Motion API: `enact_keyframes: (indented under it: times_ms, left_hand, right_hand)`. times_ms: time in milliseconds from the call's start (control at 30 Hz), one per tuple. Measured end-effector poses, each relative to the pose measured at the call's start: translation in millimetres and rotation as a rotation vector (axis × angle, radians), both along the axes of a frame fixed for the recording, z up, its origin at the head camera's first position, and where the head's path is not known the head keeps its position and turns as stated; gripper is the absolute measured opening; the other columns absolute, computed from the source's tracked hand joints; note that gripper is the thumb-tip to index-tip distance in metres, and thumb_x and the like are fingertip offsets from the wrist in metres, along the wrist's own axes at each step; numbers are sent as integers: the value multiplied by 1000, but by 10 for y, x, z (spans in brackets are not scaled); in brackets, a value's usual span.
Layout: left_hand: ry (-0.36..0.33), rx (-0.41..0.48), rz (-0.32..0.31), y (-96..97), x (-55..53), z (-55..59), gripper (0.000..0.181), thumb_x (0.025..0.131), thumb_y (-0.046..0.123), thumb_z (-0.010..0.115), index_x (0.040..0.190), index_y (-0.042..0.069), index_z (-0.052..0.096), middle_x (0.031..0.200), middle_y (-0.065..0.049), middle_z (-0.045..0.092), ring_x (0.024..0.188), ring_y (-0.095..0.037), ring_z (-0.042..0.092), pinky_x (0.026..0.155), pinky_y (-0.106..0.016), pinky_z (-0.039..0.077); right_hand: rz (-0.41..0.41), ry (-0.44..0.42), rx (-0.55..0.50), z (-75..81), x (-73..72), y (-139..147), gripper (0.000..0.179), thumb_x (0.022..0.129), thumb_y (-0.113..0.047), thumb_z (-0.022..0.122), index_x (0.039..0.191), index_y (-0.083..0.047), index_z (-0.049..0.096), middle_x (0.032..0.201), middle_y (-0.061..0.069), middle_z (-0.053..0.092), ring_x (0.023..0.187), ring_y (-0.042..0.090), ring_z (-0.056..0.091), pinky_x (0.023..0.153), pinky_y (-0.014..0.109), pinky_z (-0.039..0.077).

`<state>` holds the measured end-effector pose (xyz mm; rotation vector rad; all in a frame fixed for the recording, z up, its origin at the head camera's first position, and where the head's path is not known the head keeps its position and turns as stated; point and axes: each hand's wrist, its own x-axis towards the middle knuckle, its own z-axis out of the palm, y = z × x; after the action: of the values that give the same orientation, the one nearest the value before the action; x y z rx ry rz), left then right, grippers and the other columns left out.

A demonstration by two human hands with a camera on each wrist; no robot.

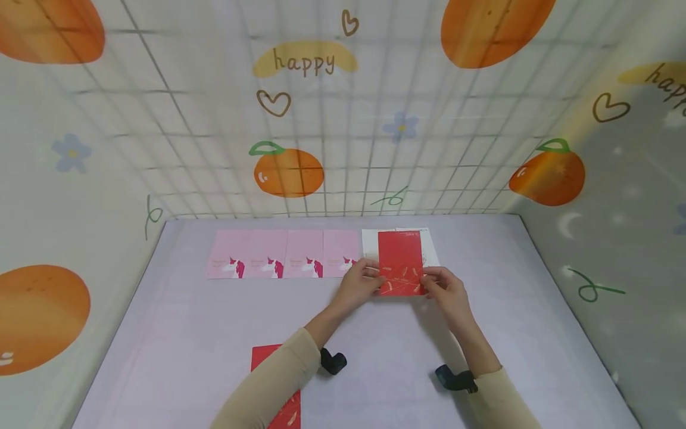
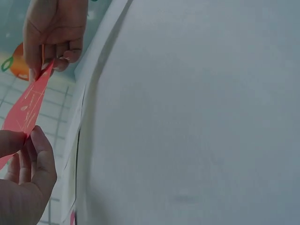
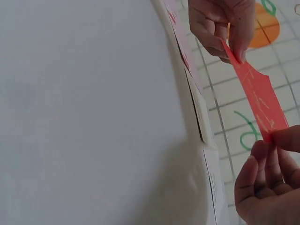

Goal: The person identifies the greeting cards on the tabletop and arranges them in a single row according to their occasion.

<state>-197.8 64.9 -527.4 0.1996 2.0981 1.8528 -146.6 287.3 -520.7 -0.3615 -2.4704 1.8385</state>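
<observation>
In the head view a red card [image 1: 400,256] with gold leaf-like print is held upright above the table. My left hand [image 1: 354,287] pinches its lower left edge, and my right hand [image 1: 450,298] pinches the lower right edge. Both wrist views show the red card [image 2: 29,105] stretched between thumbs and fingers, raised off the surface. Behind it lie white cards [image 1: 370,241], partly covered from sight. To their left runs a row of pink cards [image 1: 305,247] with a unicorn print; my left fingertips overlap the last one in view.
A second red card [image 1: 265,353] lies near the table's front, largely hidden under my left sleeve [image 1: 278,381]. The pale table [image 1: 182,333] ends at a curtain wall [image 1: 214,149] printed with oranges, behind and on both sides.
</observation>
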Motion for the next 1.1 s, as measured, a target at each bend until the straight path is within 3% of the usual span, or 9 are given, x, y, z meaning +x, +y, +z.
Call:
enact_keyframes:
  times_ms: [567, 1100]
  left_hand:
    - [-15, -48, 17, 669, -167, -95, 27, 92, 11, 72, 116, 9, 60, 97, 0, 63, 82, -13, 66, 69, -30, 58]
    - [-43, -56, 53, 1063, -161, -110, 36, 90, 2, 69, 124, 9, 60, 94, 2, 65, 79, -11, 65, 69, -27, 55]
  right_hand:
    - [-138, -75, 34, -66, -57, 448, 39, 102, -31, 59, 131, -6, 57, 118, 14, 61, 94, 23, 61, 76, 27, 56]
    - [-261, -131, -8, -142, -200, 749, 40, 103, -30, 56, 135, -5, 56, 126, 10, 55, 95, 18, 57, 71, 23, 53]
